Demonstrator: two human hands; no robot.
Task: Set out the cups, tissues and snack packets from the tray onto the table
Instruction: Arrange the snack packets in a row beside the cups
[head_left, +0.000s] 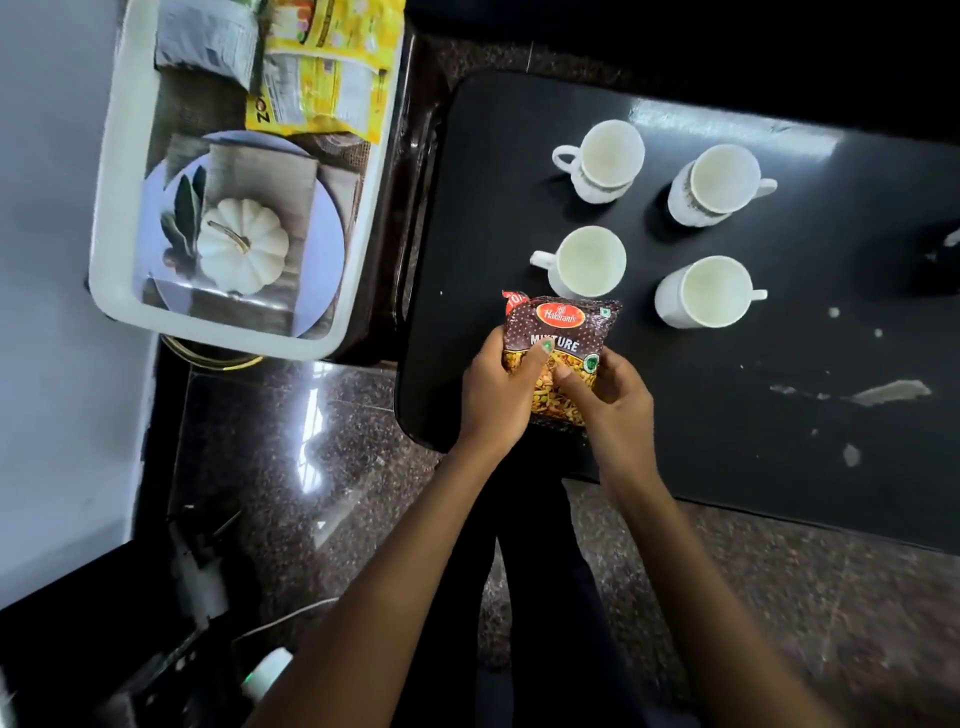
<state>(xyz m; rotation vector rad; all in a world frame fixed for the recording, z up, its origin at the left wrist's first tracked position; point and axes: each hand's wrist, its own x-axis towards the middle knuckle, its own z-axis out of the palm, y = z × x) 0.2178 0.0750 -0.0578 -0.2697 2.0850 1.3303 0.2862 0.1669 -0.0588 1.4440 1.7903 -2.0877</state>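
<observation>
A brown snack packet (563, 325) labelled "Mixture" is gripped by both hands over the near left part of the black table (779, 415). My left hand (501, 387) holds its left side, my right hand (608, 397) its lower right. Several white cups stand empty on the table just beyond, among them one cup (589, 262) touching the packet's top edge and another cup (701, 291) to its right. The white tray (111, 234) at the left holds yellow snack packets (332, 88) and a grey packet (208, 44) at its far end.
The tray's floor shows a printed picture of a plate and white pumpkin (244, 249). White smears (893, 392) mark the table's right side. Speckled dark stone floor (291, 441) lies below, with dark cluttered objects (197, 597) at the lower left.
</observation>
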